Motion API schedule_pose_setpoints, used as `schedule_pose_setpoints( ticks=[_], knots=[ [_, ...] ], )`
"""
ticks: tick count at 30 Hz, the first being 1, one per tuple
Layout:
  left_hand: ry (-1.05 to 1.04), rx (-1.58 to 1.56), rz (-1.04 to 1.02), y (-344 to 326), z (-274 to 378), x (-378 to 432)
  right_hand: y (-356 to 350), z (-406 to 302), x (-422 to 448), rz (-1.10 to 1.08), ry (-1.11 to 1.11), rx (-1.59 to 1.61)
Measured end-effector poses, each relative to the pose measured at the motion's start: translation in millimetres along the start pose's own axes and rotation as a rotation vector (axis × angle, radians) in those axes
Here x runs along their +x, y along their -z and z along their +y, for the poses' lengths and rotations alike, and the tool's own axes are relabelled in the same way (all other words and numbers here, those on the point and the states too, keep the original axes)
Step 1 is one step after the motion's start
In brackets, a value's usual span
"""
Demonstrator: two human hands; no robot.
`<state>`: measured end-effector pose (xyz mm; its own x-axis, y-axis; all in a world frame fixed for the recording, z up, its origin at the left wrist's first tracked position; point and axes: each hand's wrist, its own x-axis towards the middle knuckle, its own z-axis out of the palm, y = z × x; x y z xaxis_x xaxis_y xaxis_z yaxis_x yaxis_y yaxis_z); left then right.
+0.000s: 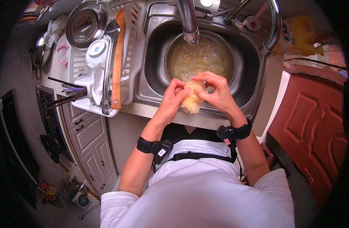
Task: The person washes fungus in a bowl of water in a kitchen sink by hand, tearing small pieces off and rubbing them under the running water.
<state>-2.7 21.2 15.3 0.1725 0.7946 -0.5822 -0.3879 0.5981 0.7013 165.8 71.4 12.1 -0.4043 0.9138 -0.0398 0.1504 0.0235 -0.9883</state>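
A frilly, pale-yellow clump of what looks like snow fungus point(192, 104) is held between both hands over the front rim of the sink. My left hand point(173, 98) grips its left side with thumb and fingers. On the opposite side, my right hand point(215, 89) pinches its upper part between thumb and fingertips. Just beyond the hands, a round metal basin point(167, 59) stands in the stainless-steel sink point(154, 65). Cloudy yellowish water point(203, 58) with pale pieces in it fills much of the basin. The faucet spout point(190, 32) hangs over its far edge.
Left of the sink, a white plastic dish rack point(136, 57) holds an upturned bowl point(97, 48), a wooden-handled utensil point(117, 77), a steel pot lid point(84, 24) and chopsticks point(67, 82). A yellow jug point(301, 37) sits at the right. Below it is a red panelled door point(308, 128).
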Motion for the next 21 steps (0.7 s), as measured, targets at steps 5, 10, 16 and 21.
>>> schedule_pose_setpoints(
  ticks=[5, 10, 16, 21],
  knots=[
    [-0.077, 0.063, -0.023, -4.2, -0.2, -1.7, 5.5, -3.2, 1.9, -0.083, 0.034, -0.101],
    [-0.132, 0.064, 0.015, -7.4, -4.7, 0.7, -9.3, -4.3, -1.3, 0.040, 0.133, -0.278],
    [-0.115, 0.030, 0.035, -11.8, -8.3, -0.1, -5.7, 4.8, -0.7, 0.031, 0.153, -0.255],
    [-0.101, -0.054, 0.038, -13.5, -4.8, -1.1, -1.5, 3.2, 0.2, 0.016, 0.016, -0.128]
  ],
)
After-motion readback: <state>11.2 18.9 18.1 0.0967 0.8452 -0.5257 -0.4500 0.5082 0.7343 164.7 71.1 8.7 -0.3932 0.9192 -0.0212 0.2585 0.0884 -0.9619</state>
